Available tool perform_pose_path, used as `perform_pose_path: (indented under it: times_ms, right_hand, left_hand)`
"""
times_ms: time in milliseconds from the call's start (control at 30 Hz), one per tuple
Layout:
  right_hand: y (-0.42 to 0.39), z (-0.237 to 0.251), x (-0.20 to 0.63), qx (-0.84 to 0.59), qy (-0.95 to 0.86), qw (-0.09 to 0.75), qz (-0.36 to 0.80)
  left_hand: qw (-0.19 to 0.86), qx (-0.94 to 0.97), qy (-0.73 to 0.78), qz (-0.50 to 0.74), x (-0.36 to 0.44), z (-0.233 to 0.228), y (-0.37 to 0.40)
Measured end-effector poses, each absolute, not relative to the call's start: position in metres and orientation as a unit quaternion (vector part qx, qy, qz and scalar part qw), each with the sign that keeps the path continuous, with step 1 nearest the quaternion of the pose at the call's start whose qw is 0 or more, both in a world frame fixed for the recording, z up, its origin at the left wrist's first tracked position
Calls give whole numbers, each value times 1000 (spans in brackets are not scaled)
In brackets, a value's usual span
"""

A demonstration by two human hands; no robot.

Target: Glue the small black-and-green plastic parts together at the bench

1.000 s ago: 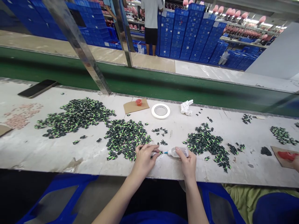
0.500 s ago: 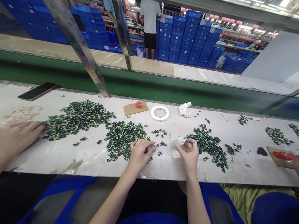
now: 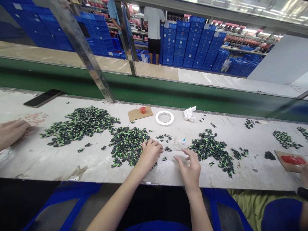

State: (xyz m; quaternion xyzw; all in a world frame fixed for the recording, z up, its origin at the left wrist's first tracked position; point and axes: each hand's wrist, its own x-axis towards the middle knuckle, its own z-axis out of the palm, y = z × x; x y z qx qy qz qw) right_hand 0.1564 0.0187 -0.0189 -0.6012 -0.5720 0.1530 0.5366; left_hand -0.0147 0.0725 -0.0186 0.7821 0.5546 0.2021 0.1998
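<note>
My left hand (image 3: 151, 153) is closed, its curled fingertips pointing down at the right edge of a heap of small black-and-green parts (image 3: 128, 144). Whatever those fingers hold is hidden. Thumb and fingers apart, my right hand (image 3: 191, 165) is empty, just in front of a small whitish bottle with a blue tip (image 3: 180, 144), which stands on the table. A few loose black pieces (image 3: 167, 149) lie between the hands. To the right of the bottle spreads another heap of black-and-green parts (image 3: 211, 149).
Behind lie a roll of white tape (image 3: 157, 118), a red pot (image 3: 142, 109) on cardboard, and crumpled white tissue (image 3: 190, 114). A phone (image 3: 43, 98) is at the far left. Co-workers' hands show at left (image 3: 12, 133) and right (image 3: 304, 175). A metal post (image 3: 96, 75) rises behind the table.
My right hand has let go of the bottle and drawn back toward me. My left hand has turned its fingers down. The left co-worker's hand has moved further left.
</note>
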Motion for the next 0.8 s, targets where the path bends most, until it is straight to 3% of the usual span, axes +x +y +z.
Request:
perform_pose_path:
  times_ms: [233, 400, 633, 800]
  right_hand:
    - [18, -24, 142, -537, -570, 505, 363]
    - [19, -29, 145, -515, -562, 493, 419]
    - [20, -41, 149, -564, -531, 500, 387]
    - [18, -42, 141, -577, -526, 490, 388]
  left_hand:
    - [381, 714, 497, 313, -11, -8, 57]
    - [458, 668, 474, 346, -13, -15, 51]
    - [257, 738, 565, 264, -15, -27, 41]
    - [229, 748, 565, 262, -8, -32, 39]
